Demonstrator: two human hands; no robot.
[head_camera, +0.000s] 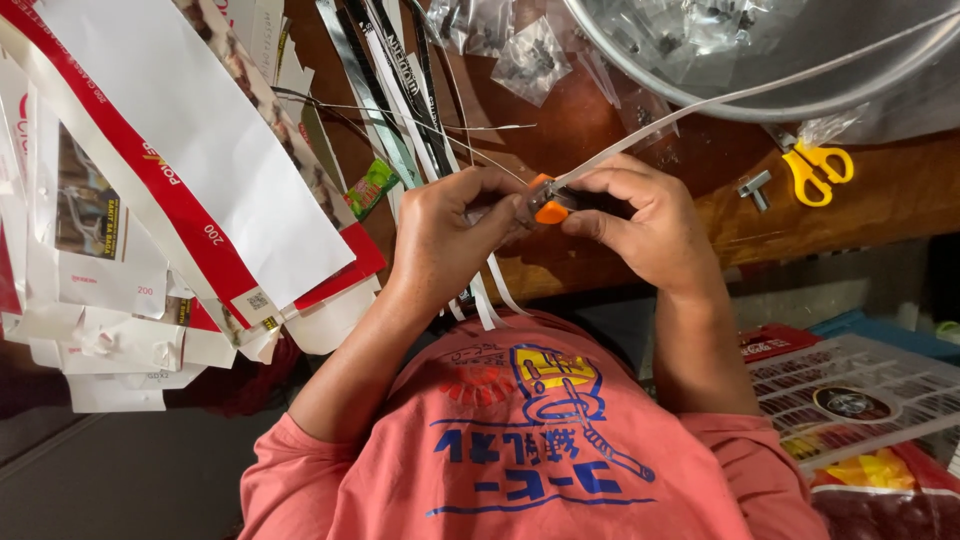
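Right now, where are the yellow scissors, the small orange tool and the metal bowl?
yellow scissors (818, 170), head view, on the handle loops.
orange tool (549, 211), head view, on its orange body between both hands.
metal bowl (760, 103), head view, on its lower rim.

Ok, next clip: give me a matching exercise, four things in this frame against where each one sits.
Things:
1. yellow-handled scissors
2. orange tool
3. stack of flattened cartons
4. metal bowl

Places:
A. pinched between the left hand and right hand
B. far left, overhanging the table edge
C. top right, holding small clear bags
D. on the wooden table, right of the hands

Pairs: 1-D, 2-A, 3-B, 4-C
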